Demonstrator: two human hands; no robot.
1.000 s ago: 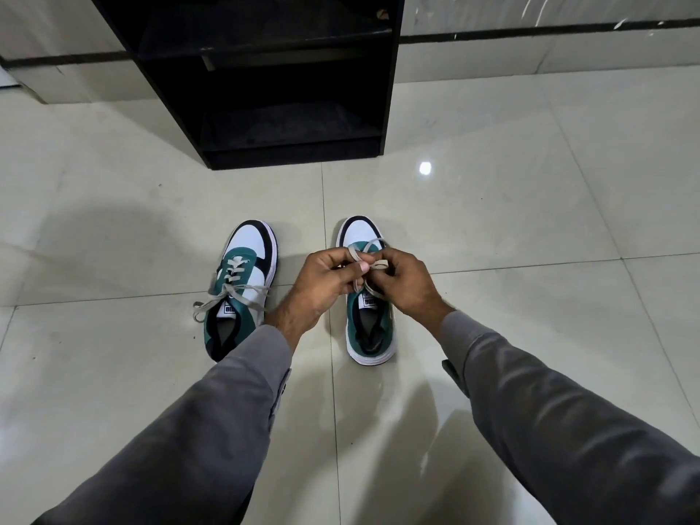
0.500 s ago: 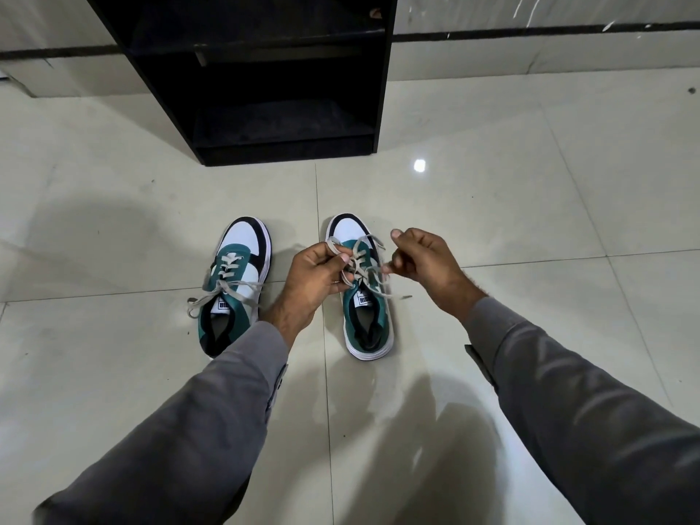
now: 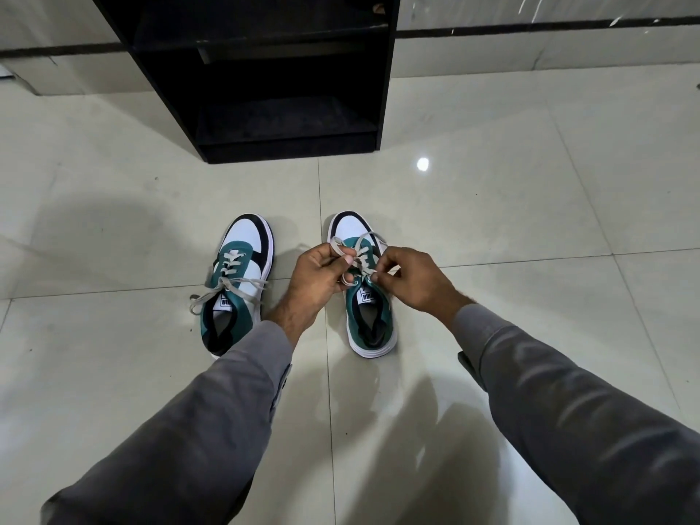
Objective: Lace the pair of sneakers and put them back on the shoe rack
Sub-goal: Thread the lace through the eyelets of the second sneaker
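Observation:
Two green, white and black sneakers stand on the tiled floor, toes pointing away from me. The left sneaker (image 3: 236, 286) is laced, with a tied bow and loose ends trailing left. The right sneaker (image 3: 369, 312) has its grey lace (image 3: 360, 259) looped above the tongue. My left hand (image 3: 318, 278) pinches a loop of that lace. My right hand (image 3: 413, 282) pinches the other strand close beside it. Both hands meet over the right sneaker's upper eyelets and hide part of the lacing.
A black shoe rack (image 3: 272, 70) with dark shelves stands on the floor straight ahead, beyond the sneakers. A wall with a dark stripe runs behind it. Pale glossy floor tiles (image 3: 511, 221) spread to both sides. My grey sleeves fill the lower part of the view.
My right hand, which had pulled a lace strand out to the right, has come back in beside my left hand over the right sneaker. The left sneaker has not moved.

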